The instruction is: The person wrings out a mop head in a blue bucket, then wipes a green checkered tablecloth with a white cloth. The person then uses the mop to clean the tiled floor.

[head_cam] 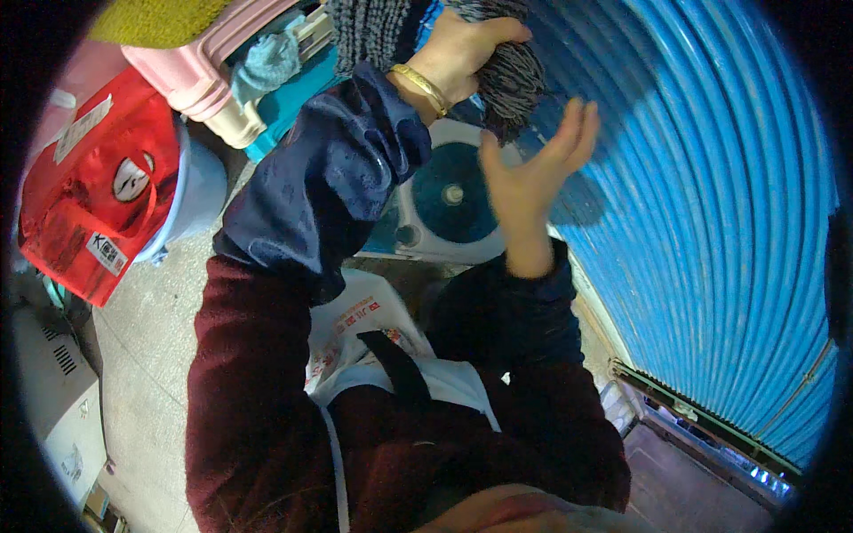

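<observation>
At the top, my left hand (pixel 456 56), with a gold-coloured bangle at the wrist, grips a dark grey bundle of yarn-like strands (pixel 513 76). Part of the bundle is cut off by the frame's top edge. Beside that wrist hangs a chunky ribbed grey knit piece (pixel 370 33); whether the two are joined I cannot tell. My right hand (pixel 536 166) is raised below the bundle, blurred, fingers apart, holding nothing. Under both hands is a white appliance top (pixel 443 250) with a round dark teal lid (pixel 460 206), resembling a washing machine.
A blue corrugated metal shutter (pixel 700 200) rises close on the right. On the left, a red bag (pixel 100 200) lies over a light blue bucket (pixel 203 186). Near it are a pink plastic stand (pixel 173 73), a pale blue cloth (pixel 273 63) and white boxes (pixel 56 393).
</observation>
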Demonstrator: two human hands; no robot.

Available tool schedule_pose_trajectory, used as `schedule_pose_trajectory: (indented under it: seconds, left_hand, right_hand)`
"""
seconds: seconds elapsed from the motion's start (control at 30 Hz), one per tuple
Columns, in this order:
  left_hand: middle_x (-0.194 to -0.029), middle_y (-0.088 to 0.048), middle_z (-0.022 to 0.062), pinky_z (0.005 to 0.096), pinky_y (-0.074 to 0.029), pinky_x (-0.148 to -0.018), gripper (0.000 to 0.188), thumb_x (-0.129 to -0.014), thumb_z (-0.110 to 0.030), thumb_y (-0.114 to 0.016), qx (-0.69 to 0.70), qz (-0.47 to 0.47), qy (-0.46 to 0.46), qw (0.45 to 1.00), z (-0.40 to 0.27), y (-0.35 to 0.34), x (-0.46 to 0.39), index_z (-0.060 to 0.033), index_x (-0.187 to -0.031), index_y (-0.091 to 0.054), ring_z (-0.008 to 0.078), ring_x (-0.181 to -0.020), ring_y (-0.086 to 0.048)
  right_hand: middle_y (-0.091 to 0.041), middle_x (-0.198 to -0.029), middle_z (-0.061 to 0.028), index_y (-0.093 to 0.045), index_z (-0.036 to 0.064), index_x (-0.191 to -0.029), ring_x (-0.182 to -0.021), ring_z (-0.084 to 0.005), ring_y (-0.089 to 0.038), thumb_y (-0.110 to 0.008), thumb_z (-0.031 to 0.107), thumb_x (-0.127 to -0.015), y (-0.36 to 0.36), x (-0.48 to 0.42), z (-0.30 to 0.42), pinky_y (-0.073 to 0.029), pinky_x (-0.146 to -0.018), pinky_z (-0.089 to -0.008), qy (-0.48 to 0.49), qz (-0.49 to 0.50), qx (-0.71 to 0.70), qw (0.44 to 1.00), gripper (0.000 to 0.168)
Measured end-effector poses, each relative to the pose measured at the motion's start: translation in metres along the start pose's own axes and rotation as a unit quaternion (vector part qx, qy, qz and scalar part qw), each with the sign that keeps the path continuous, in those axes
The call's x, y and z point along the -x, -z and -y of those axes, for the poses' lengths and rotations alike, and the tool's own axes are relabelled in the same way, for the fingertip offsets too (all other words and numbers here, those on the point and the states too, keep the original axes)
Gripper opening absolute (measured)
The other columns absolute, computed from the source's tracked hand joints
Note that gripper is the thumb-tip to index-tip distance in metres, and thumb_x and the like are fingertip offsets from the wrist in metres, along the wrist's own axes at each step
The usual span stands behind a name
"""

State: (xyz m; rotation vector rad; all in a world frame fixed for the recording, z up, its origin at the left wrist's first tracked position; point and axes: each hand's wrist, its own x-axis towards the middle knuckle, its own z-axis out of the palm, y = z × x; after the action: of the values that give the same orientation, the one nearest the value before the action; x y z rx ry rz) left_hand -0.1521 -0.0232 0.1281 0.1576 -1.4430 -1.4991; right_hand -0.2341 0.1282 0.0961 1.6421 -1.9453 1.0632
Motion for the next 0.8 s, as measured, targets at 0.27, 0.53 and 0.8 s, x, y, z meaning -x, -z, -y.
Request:
schedule_pose_trajectory:
  seconds: [0.27, 0.53, 0.8]
  left_hand:
    - [-0.087, -0.057, 0.0085, 0.0302, -0.045, -0.061, 0.027, -0.085, -0.018, -0.058, -0.343, 0.009, -0.238, 0.909, 0.000, -0.016, 0.005, -0.0012, -0.106, -0.052, 0.0200, -0.073, -0.056]
    - [-0.084, -0.059, 0.0039, 0.0286, -0.046, -0.064, 0.025, -0.088, -0.029, -0.055, 0.285, -0.142, 0.253, 0.914, 0.000, -0.034, 0.001, -0.0055, -0.098, -0.059, 0.0118, -0.076, -0.056]
    - [-0.084, -0.062, 0.0083, 0.0303, -0.049, -0.064, 0.032, -0.083, -0.035, -0.061, 0.396, 0.010, 0.328, 0.858, 0.002, 0.001, -0.027, -0.0036, -0.088, -0.058, 0.0195, -0.072, -0.059]
  right_hand:
    - [-0.030, -0.126, -0.0181, -0.044, 0.018, -0.123, -0.120, -0.0410, -0.026, -0.073, 0.019, -0.067, -0.038, -0.056, -0.054, -0.026, -0.096, -0.0552, 0.342, -0.165, 0.205, 0.902, 0.063]
    - [-0.057, -0.103, -0.0158, -0.042, 0.010, -0.129, -0.082, -0.0328, -0.059, -0.061, 0.009, -0.079, 0.002, -0.110, -0.048, -0.050, -0.066, -0.0354, 0.308, -0.032, 0.072, 0.948, 0.053]
    - [-0.055, -0.100, -0.0162, -0.042, 0.010, -0.126, -0.081, -0.0329, -0.056, -0.057, -0.003, -0.070, 0.017, -0.085, -0.029, -0.048, -0.060, -0.0374, 0.250, 0.116, 0.224, 0.935, 0.060]
